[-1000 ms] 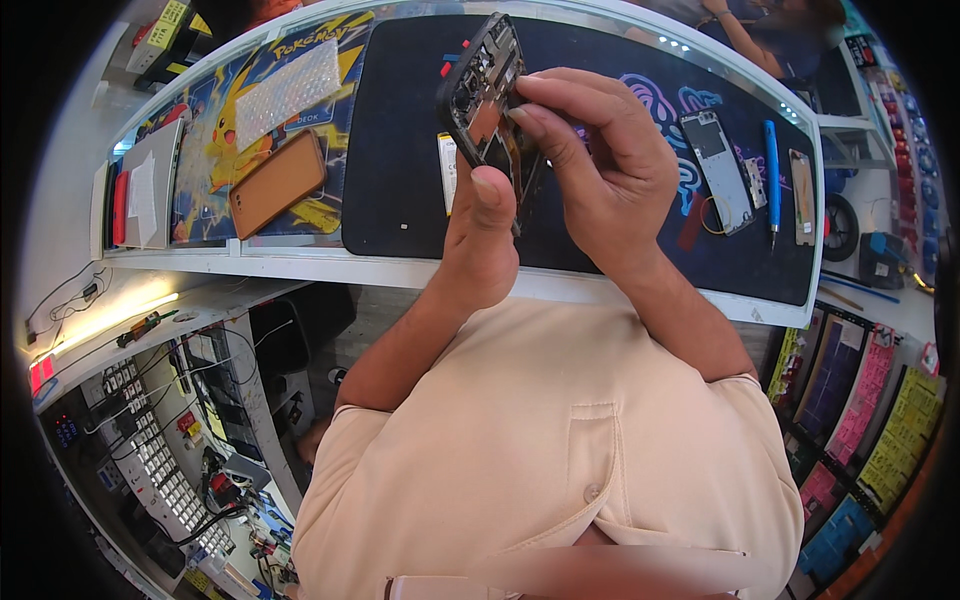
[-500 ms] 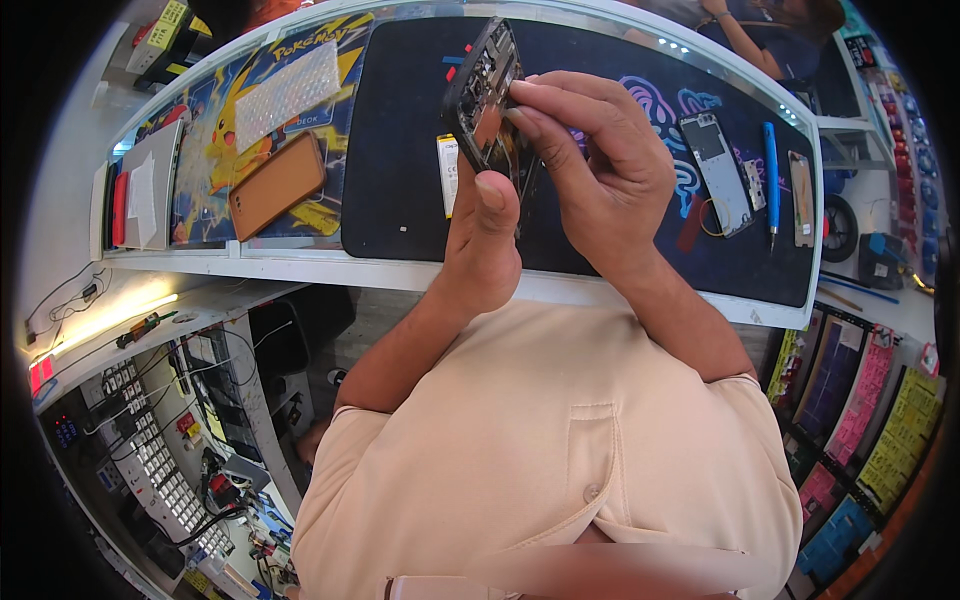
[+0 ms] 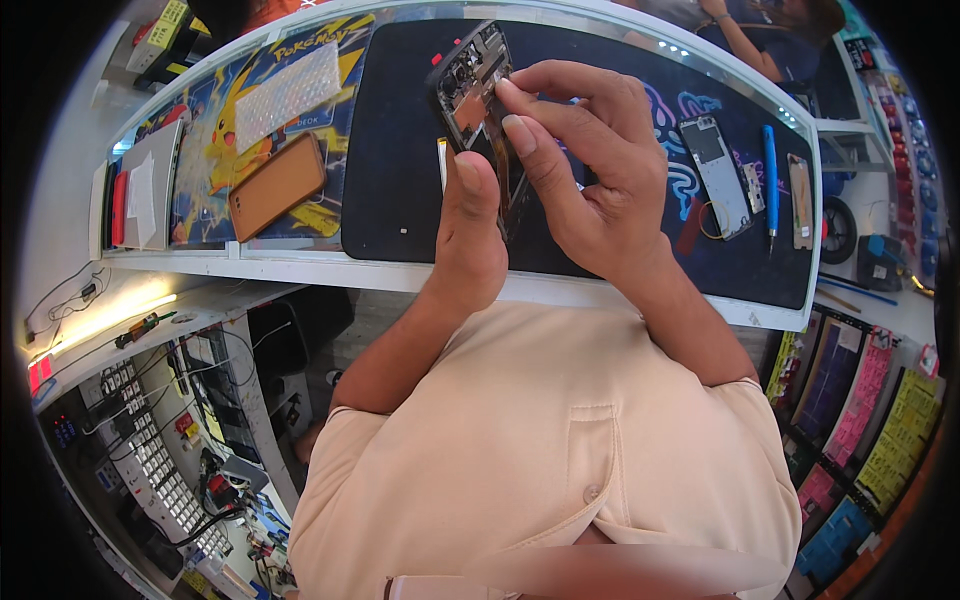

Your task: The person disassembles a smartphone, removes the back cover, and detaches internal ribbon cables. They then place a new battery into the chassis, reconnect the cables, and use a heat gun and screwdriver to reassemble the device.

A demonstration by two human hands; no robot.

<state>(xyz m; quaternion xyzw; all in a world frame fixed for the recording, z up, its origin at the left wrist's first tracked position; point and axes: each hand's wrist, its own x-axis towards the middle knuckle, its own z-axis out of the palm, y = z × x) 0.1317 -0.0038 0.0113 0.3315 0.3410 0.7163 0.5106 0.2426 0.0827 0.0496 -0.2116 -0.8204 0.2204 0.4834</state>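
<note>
An opened smartphone [image 3: 480, 95], its inner parts bare, is held tilted above the black mat [image 3: 385, 150]. My left hand [image 3: 470, 225] grips its lower part, the thumb along the near edge and the other fingers hidden behind. My right hand [image 3: 600, 165] is closed, thumb and forefinger drawn together at the phone's right edge; whatever sits between the fingertips is too small to make out. Partly hidden behind the phone and my left hand lies a white battery with a yellow edge [image 3: 442, 160].
Right on the mat lie a grey phone back panel [image 3: 715, 175], a small metal part [image 3: 752, 187], a blue screwdriver [image 3: 771, 185] and a narrow phone part [image 3: 801, 200]. To the left are a brown phone case [image 3: 278, 187] and bubble wrap [image 3: 288, 93]. Another person [image 3: 765, 40] sits beyond the counter.
The phone has shifted slightly left and turned so its inside shows more. Both hands moved left with it, and my left hand now covers more of the battery.
</note>
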